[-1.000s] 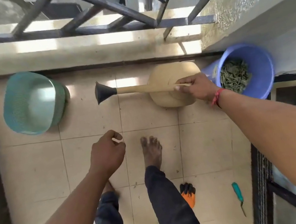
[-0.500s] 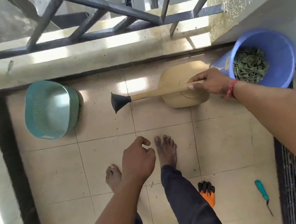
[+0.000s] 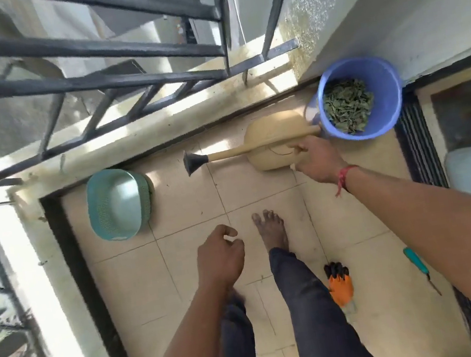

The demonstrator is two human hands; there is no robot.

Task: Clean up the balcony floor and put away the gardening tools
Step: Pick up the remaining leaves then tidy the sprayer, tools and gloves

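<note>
Nearest, loose on the floor: orange glove and teal-handled tool, apart from each other, neither put away yet. Midway, left hand loosely curled, holding nothing. Further out, right hand gripping the handle of the watering can, just beside the blue bucket of dry leaves. Teal basket tipped near the parapet. Sweeping likely done, judging by the gathered leaves; tool storage barely begun.

Bright daylight through the railing dapples the ledge; edges bow, and the lower left looks motion-blurred.
</note>
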